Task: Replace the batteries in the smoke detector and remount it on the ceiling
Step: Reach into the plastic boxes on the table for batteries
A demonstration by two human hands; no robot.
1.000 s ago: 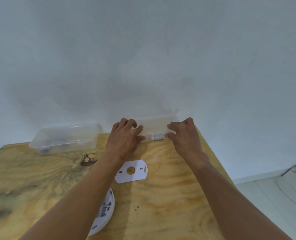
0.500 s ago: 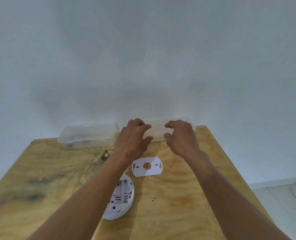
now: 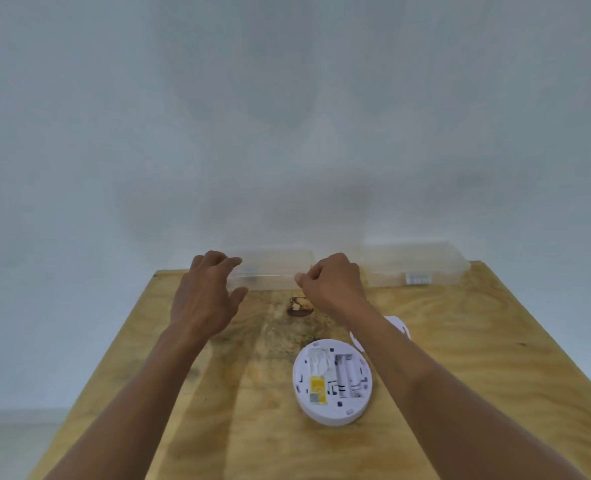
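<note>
The white smoke detector (image 3: pixel 332 381) lies back-up on the wooden table (image 3: pixel 218 427), its battery bay uncovered; I cannot tell whether cells sit in it. Its white mounting plate (image 3: pixel 397 326) peeks out from behind my right forearm. Two clear plastic boxes stand at the table's far edge by the wall. My left hand (image 3: pixel 207 294) has spread fingers at the left end of the left box (image 3: pixel 270 268). My right hand (image 3: pixel 335 285) is curled, thumb and forefinger pinched at that box's front right corner. The right box (image 3: pixel 422 266) holds pale batteries (image 3: pixel 418 278).
A plain white wall rises right behind the boxes. A dark knot (image 3: pixel 299 306) marks the wood between my hands. The table's left and right edges drop to a pale floor.
Both hands left the right box with the batteries and moved left to the other clear box. My view swung left, so the detector and plate now sit to the right.
</note>
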